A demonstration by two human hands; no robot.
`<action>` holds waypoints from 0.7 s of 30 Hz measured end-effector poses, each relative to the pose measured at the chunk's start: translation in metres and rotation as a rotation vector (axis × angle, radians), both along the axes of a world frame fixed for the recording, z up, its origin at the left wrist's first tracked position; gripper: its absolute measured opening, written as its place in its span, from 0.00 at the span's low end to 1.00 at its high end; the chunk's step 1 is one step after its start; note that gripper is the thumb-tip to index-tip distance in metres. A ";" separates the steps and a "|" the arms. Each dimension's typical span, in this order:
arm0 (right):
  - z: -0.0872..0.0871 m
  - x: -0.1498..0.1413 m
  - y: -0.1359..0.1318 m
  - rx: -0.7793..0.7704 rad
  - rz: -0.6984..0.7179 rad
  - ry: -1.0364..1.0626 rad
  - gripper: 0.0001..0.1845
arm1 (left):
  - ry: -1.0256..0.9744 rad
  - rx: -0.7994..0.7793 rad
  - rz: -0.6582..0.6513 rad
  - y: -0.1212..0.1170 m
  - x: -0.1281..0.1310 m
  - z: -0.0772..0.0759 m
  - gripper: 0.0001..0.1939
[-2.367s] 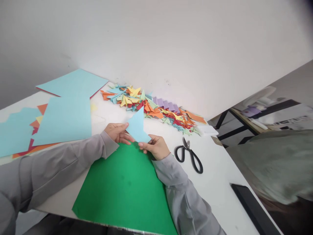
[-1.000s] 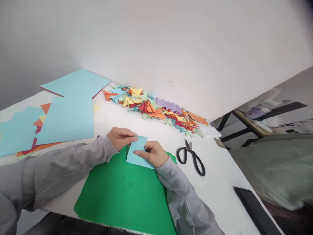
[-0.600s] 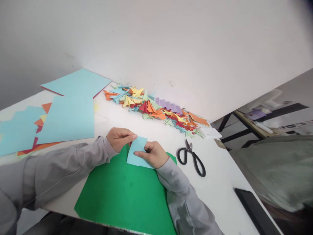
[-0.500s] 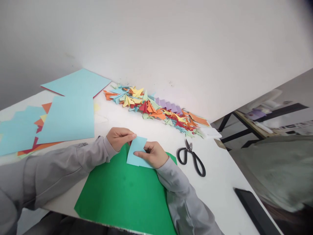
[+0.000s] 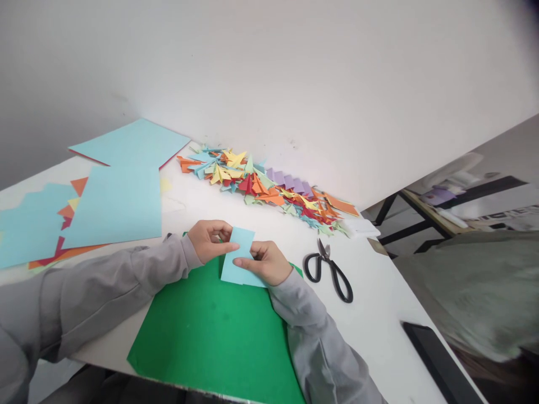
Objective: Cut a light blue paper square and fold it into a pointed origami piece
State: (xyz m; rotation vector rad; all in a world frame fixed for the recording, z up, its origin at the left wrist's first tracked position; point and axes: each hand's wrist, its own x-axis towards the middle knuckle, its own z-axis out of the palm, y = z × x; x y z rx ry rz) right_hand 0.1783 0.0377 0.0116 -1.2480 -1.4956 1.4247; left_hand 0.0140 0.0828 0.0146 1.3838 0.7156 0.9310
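Blue paper (image 5: 244, 238): a small, folded piece, upright and slightly tilted between your two hands, above the far part of the green sheet; its lower edge is stepped, and you cannot tell whether that edge touches below.
Left hand (image 5: 210, 240): closed on the upper left edge of the piece, your thumb flat on the near face, your fingers curled and partly hidden.
Right hand (image 5: 267, 262): gripping the same piece from its right side, your thumb across the near face, just below the left thumb; your other fingers are mostly hidden behind.
Green sheet (image 5: 214, 331): flat on the white desk (image 5: 370, 314), between your grey sleeves, reaching the near edge.
Scissors (image 5: 324, 257): black-handled, to the right of your right hand, blades slightly parted and pointing away from you.
Paper planes (image 5: 261, 188): a long, many-coloured heap beyond your hands, near the wall (image 5: 269, 78), with purple folded pieces (image 5: 290, 182) along its far side.
Large blue sheets (image 5: 115, 205): on your left, overlapping, with red and orange paper showing beneath.
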 end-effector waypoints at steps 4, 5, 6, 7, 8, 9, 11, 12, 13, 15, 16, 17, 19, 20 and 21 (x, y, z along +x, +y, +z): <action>0.006 0.011 0.005 -0.139 -0.091 0.198 0.23 | -0.063 -0.102 -0.006 0.007 0.001 -0.007 0.14; 0.007 0.014 0.006 -0.176 -0.142 0.307 0.28 | -0.105 -0.147 0.054 0.010 0.001 -0.008 0.15; 0.008 0.017 0.008 -0.197 -0.201 0.426 0.32 | -0.145 -0.190 0.124 0.012 0.002 -0.008 0.16; 0.009 0.019 0.009 -0.221 -0.214 0.508 0.33 | -0.182 -0.231 0.176 0.015 0.002 -0.008 0.17; 0.008 0.020 0.010 -0.230 -0.231 0.569 0.33 | -0.211 -0.268 0.217 0.016 0.002 -0.008 0.18; 0.007 0.019 0.011 -0.222 -0.254 0.589 0.32 | -0.233 -0.298 0.237 0.018 0.002 -0.007 0.18; 0.003 0.013 0.011 -0.184 -0.276 0.501 0.27 | -0.257 -0.337 0.223 0.017 0.003 -0.006 0.19; 0.001 0.008 0.010 -0.116 -0.312 0.416 0.23 | -0.262 -0.348 0.208 0.016 0.003 -0.005 0.19; -0.002 0.003 0.009 -0.043 -0.338 0.315 0.20 | -0.263 -0.349 0.191 0.014 0.004 -0.005 0.19; -0.004 -0.007 0.006 0.077 -0.307 0.146 0.15 | -0.240 -0.325 0.166 0.008 0.004 -0.003 0.20; -0.004 -0.010 0.005 0.129 -0.314 0.111 0.13 | -0.210 -0.293 0.149 0.006 0.004 -0.003 0.19; -0.004 -0.012 0.004 0.154 -0.313 0.079 0.11 | -0.155 -0.252 0.129 0.004 0.004 -0.002 0.19; -0.002 -0.014 0.002 0.187 -0.313 0.014 0.11 | -0.061 -0.151 0.115 0.001 0.003 -0.002 0.18; -0.002 -0.014 0.002 0.196 -0.314 -0.014 0.12 | -0.021 -0.109 0.118 0.001 0.003 -0.002 0.18; -0.001 -0.013 0.002 0.201 -0.316 -0.040 0.13 | 0.010 -0.075 0.129 0.001 0.003 -0.003 0.18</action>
